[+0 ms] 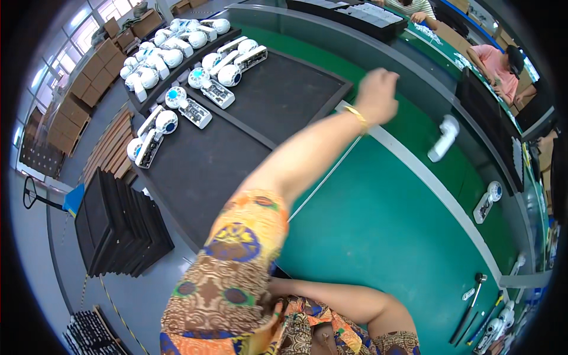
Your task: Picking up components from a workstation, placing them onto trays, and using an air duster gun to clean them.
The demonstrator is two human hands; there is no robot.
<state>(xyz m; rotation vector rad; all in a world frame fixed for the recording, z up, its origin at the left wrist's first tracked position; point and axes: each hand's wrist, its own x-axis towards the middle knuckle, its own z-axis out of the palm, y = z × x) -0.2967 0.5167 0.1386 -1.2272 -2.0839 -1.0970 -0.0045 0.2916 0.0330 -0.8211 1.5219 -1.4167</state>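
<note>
My left hand (378, 97), a yellow bangle at its wrist, reaches over the green conveyor belt just beyond the table edge. Its fingers look loosely curled, and nothing shows in them. To its right a blurred white unit (444, 139), round-headed with a long body, is on the belt. Farther along lies another white unit (488, 203) with its body open. My right forearm (343, 299) crosses low in front of me; the left sleeve hides the hand's fingers. Similar units (195, 112) with round heads and open bodies line the far-left edge of the black trays (207, 160).
A screwdriver-like black tool (470, 307) and other slim tools lie at the right of the green table (378, 225). Stacked black trays (121, 228) stand on the floor at left. White units fill a far-left tray (171, 44). Co-workers (500, 68) sit across the belt.
</note>
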